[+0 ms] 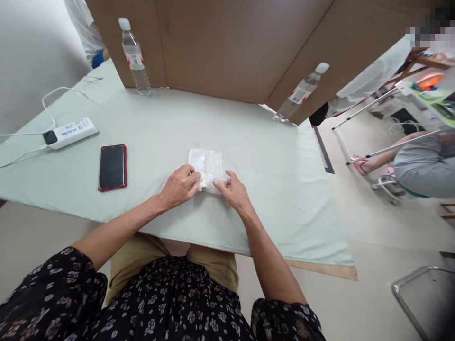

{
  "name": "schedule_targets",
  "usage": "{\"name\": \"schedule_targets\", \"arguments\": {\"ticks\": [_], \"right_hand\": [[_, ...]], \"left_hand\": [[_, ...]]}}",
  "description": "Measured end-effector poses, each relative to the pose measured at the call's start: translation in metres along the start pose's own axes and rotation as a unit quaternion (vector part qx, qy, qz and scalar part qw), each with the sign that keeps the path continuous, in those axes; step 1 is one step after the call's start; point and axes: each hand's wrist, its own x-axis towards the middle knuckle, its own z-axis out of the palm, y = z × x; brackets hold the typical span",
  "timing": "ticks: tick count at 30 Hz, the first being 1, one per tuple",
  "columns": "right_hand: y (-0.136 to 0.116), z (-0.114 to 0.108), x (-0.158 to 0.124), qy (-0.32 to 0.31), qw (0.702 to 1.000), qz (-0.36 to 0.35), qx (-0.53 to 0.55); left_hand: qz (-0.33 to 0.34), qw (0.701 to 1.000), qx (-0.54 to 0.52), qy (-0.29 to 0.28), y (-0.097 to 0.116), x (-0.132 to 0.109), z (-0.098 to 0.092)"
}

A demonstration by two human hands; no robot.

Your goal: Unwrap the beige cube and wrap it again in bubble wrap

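Left grip [181, 184] and right grip [233, 191] on translucent, crinkled, squarish plastic packet [209, 163]

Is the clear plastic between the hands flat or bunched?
Far part flat: the clear plastic shows a squarish outline on the tablecloth. Near edge, at the left hand and right hand: cannot tell.

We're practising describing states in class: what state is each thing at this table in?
Plastic: creased, touched by left hand and right hand.
Phone: face up, screen dark.
Left bottle: capped, standing.
Right bottle: capped, standing.
White box: cable at one end; power unclear.
Cardboard: standing upright.
Cloth: spread out, slightly wrinkled.
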Motion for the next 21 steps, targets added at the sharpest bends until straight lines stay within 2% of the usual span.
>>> {"name": "schedule_targets", "arguments": {"ticks": [5,10,14,21], "right_hand": [[-0.003,0.023,0.012,0.045,0.995,-0.044,0.079],[-0.011,0.025,0.008,0.078,0.986,-0.093,0.111],[-0.024,0.023,0.007,0.078,0.985,-0.105,0.114],[-0.038,0.033,0.013,0.067,0.989,-0.107,0.077]], "left_hand": [[-0.029,1.000,-0.001,0.006,0.006,0.000,0.006],[-0.058,0.998,0.008,-0.017,0.012,0.004,0.005],[-0.086,0.995,-0.002,-0.046,0.014,0.007,0.004],[-0.127,0.989,-0.047,-0.066,0.017,0.010,0.005]]}}
